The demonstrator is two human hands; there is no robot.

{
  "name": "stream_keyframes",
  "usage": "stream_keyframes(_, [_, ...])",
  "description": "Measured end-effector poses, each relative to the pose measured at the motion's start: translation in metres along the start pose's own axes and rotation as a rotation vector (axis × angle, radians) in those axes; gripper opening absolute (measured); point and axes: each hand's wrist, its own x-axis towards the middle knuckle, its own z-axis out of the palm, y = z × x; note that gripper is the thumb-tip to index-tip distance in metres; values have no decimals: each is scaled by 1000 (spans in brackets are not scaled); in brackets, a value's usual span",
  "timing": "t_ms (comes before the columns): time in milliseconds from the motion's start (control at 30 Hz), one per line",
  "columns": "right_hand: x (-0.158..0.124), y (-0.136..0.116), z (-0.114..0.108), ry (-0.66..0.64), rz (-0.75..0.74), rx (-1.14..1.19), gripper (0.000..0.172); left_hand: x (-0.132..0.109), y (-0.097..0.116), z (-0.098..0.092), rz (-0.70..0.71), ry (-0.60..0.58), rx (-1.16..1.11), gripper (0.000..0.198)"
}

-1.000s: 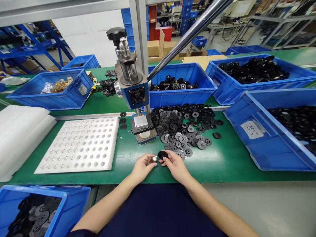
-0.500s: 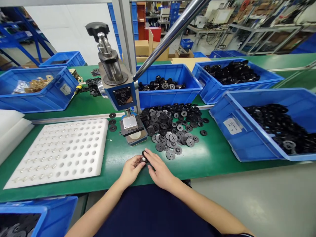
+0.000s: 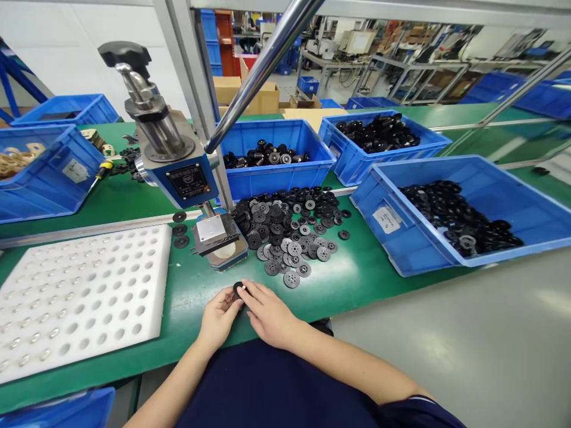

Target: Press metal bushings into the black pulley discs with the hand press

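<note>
Close to the bench's front edge, my left hand pinches a black disc between thumb and fingers. My right hand comes in from the other side, its fingertips closed on the same disc and covering part of it. A tiny bright spot shows by the right fingertips; what it is I cannot make out. Just beyond the hands lies a heap of black and grey discs. The hand press stands behind my left hand, with a metal block above its base.
To the left lies a white foam tray with rows of holes, several filled with small shiny parts. Three discs lie beside it. Blue bins of black parts line the back, and a large blue bin stands right.
The view has swung right, so the bench things sit further left. Both hands still hold the disc; my right fingers now lie over it, and the pale piece seen between the hands is mostly covered.
</note>
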Motion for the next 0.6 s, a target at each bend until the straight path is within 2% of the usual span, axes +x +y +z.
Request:
stream_keyframes(100, [0, -1, -6, -2, -46, 0, 65, 0, 3, -1, 1, -11, 27, 34])
stream_keyframes(200, [-3, 22, -32, 159, -29, -38, 53, 1, 8, -1, 11, -3, 52, 31])
stream_keyframes(267, [-9, 57, -61, 355, 120, -134, 46, 2, 11, -1, 12, 6, 60, 29])
stream_keyframes(367, [-23, 123, -111, 617, 474, -338, 43, 4, 18, 0, 7, 12, 47, 30])
stream_keyframes(400, [-28, 143, -125, 650, 572, -393, 42, 5, 20, 0, 1, 13, 37, 31])
stream_keyframes(467, [-37, 173, -145, 664, 633, -417, 42, 6, 24, -1, -20, 12, 12, 32])
stream_keyframes(533, [-45, 189, -152, 631, 628, -410, 37, 7, 27, -2, -46, 0, -16, 32])
stream_keyframes(600, [-50, 193, -151, 599, 605, -401, 30, 8, 29, -3, -65, -6, -49, 32])
